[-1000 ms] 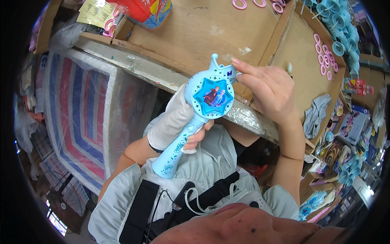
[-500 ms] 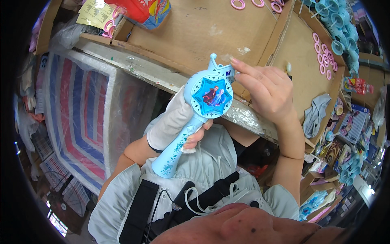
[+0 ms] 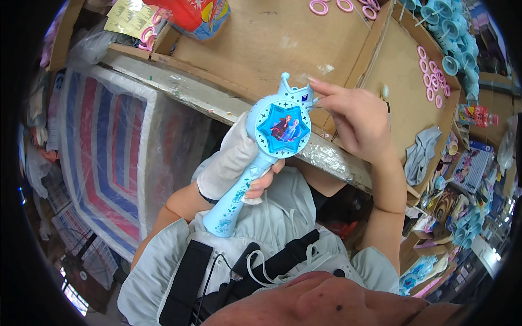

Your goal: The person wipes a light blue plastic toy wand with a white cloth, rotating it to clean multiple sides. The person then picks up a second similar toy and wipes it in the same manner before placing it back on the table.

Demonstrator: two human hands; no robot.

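A light-blue toy wand (image 3: 283, 129) is tilted in front of my body, its flared handle end toward me. Its round head bears a star-shaped picture of two figures, with a crown-shaped top and a small purple gem. My left hand (image 3: 227, 163), in a white glove with bare fingertips, wraps round the wand's neck and upper handle. Bare, my right hand (image 3: 356, 119) reaches to the crown, index finger and another fingertip at its right-hand point. Those fingers cover that point.
Ahead lies a cardboard-lined workbench (image 3: 261, 49) with raised edges. On it are pink rings (image 3: 433, 81), a red bag (image 3: 201, 16) and a grey cloth (image 3: 423, 155). Blue wand parts (image 3: 454, 32) crowd the far right. A plastic-wrapped striped bundle (image 3: 103, 157) stands at left.
My right hand's fingers have bent and shifted slightly at the crown, with the wrist a little changed. The wand and my left hand stay almost in place.
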